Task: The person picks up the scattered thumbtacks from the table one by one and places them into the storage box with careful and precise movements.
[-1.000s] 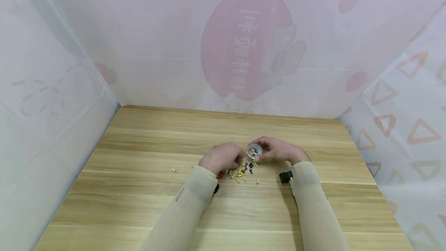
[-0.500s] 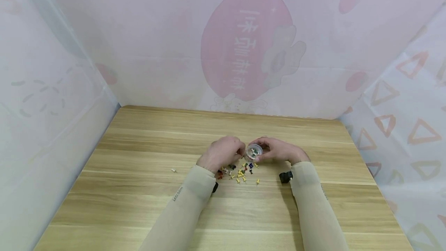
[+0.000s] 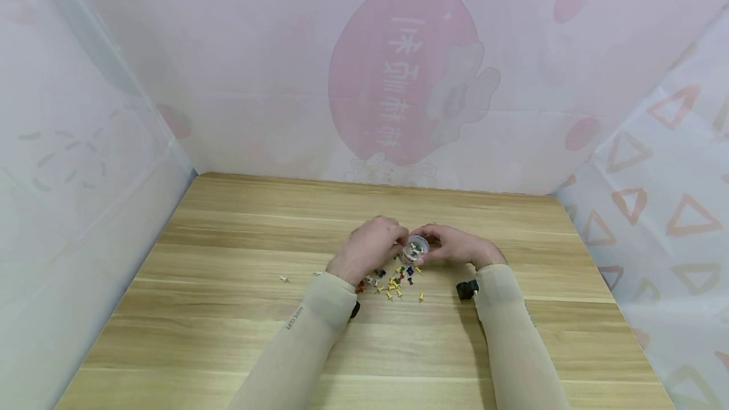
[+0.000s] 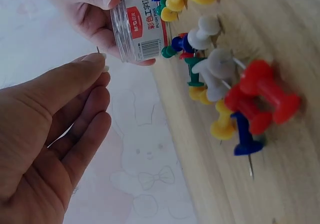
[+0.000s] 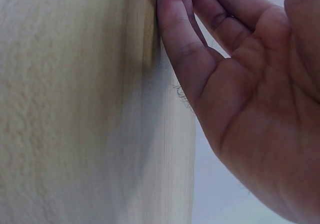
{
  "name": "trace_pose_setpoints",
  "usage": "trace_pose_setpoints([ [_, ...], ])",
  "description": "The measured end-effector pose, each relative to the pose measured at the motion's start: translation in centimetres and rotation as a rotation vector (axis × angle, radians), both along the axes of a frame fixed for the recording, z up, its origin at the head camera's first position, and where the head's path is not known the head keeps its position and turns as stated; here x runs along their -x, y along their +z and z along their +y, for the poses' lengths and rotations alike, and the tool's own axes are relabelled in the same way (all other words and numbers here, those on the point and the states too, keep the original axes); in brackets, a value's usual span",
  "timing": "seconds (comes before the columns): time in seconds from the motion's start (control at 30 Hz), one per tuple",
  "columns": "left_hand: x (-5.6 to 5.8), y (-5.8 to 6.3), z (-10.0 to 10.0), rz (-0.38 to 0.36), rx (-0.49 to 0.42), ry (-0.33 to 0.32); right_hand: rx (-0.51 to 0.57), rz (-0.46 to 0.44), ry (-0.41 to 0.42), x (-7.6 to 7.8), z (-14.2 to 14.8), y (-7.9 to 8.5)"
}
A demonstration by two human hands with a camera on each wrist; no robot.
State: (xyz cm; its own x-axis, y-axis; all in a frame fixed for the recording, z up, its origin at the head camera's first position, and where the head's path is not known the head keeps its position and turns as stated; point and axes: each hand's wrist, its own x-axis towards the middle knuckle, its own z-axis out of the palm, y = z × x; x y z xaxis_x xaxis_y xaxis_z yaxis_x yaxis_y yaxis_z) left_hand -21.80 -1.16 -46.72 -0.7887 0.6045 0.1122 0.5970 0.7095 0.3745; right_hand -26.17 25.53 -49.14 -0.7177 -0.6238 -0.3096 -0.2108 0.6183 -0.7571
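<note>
My right hand (image 3: 458,246) holds a small clear plastic tub (image 3: 416,248) with its fingers and thumb around the side. Green and white push pins show inside it from above. Printed on the tub's label (image 4: 145,29) is "PUSH PINS". My left hand (image 3: 370,245) is just left of the tub's rim, its thumb and fingertips (image 4: 95,64) pinching a push pin whose thin metal point sticks out; the pin's body is mostly hidden. Under and in front of the hands lie several loose push pins (image 3: 394,283), yellow, red, blue, white and green.
A white push pin (image 3: 283,278) lies apart on the wooden table (image 3: 239,334), with another white pin (image 3: 317,273) beside the left sleeve. Patterned sheets (image 3: 273,81) rise behind the table and along both sides.
My left hand has moved from low over the loose pins up and right to the tub's rim. The right hand and tub have stayed nearly still.
</note>
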Motion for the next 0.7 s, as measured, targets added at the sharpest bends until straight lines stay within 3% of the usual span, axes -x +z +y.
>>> trace_pose_setpoints([
  [0.17, -0.3, -0.1, 0.7, 0.039, -0.012, 0.021, -0.020, 0.008, 0.000, 0.1, 0.2, -0.1],
  [0.33, -0.7, -0.1, 1.4, 0.023, -0.020, 0.045, -0.025, 0.009, -0.005, 0.0, 0.2, -0.1],
  [0.7, -0.9, -0.6, 2.1, 0.039, 0.049, 0.063, -0.023, 0.010, 0.009, -0.1, 0.1, 0.0],
])
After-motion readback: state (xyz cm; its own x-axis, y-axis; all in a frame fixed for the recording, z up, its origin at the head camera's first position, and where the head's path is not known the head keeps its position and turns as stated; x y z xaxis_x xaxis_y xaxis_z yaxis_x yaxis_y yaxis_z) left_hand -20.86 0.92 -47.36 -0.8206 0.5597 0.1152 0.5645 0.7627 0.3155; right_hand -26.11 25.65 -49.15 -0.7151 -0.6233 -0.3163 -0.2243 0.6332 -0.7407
